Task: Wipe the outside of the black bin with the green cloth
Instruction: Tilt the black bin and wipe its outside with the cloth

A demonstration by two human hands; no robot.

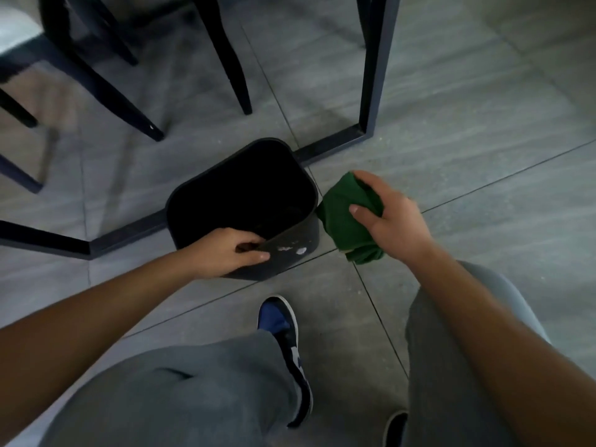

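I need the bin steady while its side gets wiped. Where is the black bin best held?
Grip the black bin by its near rim, from above, as the left hand does: fingers inside, thumb outside. The open top allows this, leaving the right wall free for the green cloth.

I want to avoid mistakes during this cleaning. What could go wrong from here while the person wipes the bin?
1. The left hand holds only the near rim of the bin; a hard push from the cloth on its right side may slide or tip it.
2. The white spots on the near wall lie away from the cloth and could be missed.
3. The bin sits against the frame bar, so its far side is hard to reach.
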